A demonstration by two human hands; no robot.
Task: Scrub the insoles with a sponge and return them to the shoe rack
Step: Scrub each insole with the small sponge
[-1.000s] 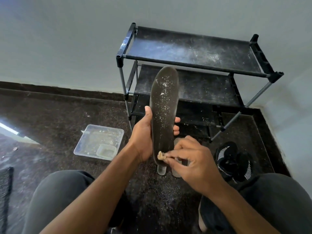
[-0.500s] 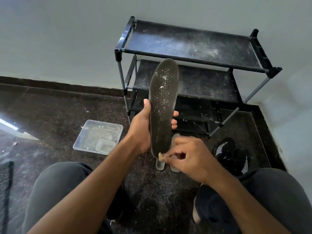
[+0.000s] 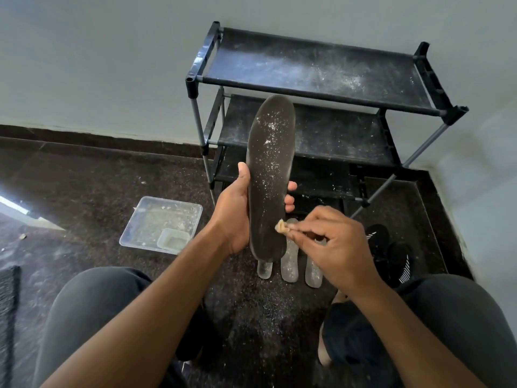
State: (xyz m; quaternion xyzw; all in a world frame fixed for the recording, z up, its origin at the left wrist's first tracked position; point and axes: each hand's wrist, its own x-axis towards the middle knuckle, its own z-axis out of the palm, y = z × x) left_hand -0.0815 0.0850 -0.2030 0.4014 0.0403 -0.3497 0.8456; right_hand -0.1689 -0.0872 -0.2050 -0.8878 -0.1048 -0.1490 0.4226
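Dusty dark floor (image 3: 92,186), grey wall (image 3: 98,60)

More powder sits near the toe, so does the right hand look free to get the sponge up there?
Probably yes: the right hand pinches the sponge beside the insole, whose speckled upper half is bare.

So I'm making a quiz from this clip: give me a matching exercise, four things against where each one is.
1 dark insole
2 sponge piece
3 clear tray
4 black shoes

A floor, right of the pale insoles
B pinched by the right hand
C floor, left of the rack
D upright in the left hand

Pairs: 1-D, 2-B, 3-C, 4-A
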